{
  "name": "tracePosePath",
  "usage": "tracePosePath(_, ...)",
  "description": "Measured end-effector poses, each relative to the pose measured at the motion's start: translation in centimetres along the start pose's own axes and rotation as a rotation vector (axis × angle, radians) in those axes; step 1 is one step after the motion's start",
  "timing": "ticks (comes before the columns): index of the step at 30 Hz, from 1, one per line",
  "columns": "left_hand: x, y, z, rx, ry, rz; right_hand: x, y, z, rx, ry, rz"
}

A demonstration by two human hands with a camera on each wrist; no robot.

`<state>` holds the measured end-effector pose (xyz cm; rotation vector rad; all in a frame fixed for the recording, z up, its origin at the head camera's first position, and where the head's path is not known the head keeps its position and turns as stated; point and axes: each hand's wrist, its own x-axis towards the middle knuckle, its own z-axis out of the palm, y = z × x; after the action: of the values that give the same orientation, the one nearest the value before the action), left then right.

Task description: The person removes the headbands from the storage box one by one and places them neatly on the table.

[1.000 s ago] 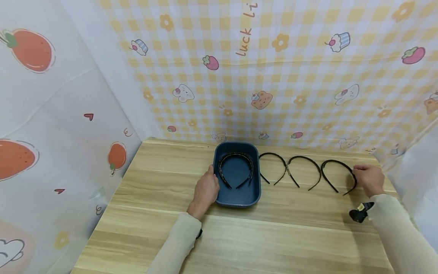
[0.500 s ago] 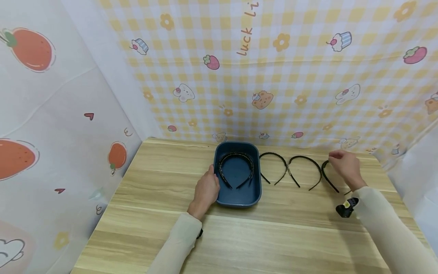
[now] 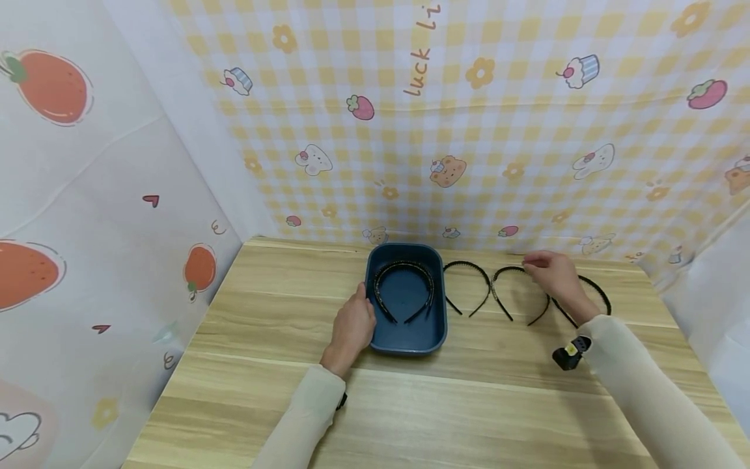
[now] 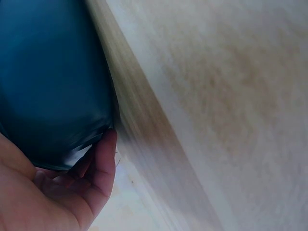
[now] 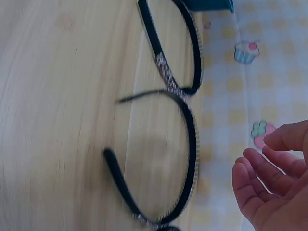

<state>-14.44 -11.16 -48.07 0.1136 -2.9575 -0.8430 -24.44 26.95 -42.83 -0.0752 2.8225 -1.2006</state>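
Note:
A dark blue rectangular tub [image 3: 409, 352] stands on the table, holding black headbands [image 3: 404, 264] that overlap, so their number is unclear. My left hand [image 3: 354, 319] grips the tub's left side; in the left wrist view its fingers [image 4: 107, 161] curl against the tub wall. Right of the tub lie three black headbands in a row: a near one [image 3: 488, 286], a middle one [image 3: 497, 296] and a far one [image 3: 607, 299]. Over the middle and far headbands hovers my right hand [image 3: 553, 277], fingers loosely bent and holding nothing. It partly covers both.
The wood-grain table [image 3: 445, 417] runs up to a yellow checked cloth backdrop [image 3: 375, 163]. A white cloth with fruit prints [image 3: 117, 260] hangs at the left. A small black device [image 3: 569, 355] is strapped at my right wrist.
My right hand has moved left, from beside the far headband to above the middle one, and its fingers have loosened. My left hand and the tub have stayed put.

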Motion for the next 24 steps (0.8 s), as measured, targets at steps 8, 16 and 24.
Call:
tracePosePath(8, -0.1, -0.1, 0.0, 0.009, 0.008, 0.008, 0.2, -1.6, 1.7, 0.068, -0.089, -0.012)
tracePosePath(16, 0.0, -0.1, 0.1, 0.012, 0.010, 0.019, 0.3, -3.0, 3.4, 0.160, -0.141, 0.012)
tracePosePath(24, 0.0, -0.1, 0.1, 0.003, 0.025, 0.029, 0.6, -4.5, 5.1, 0.179, -0.174, 0.009)
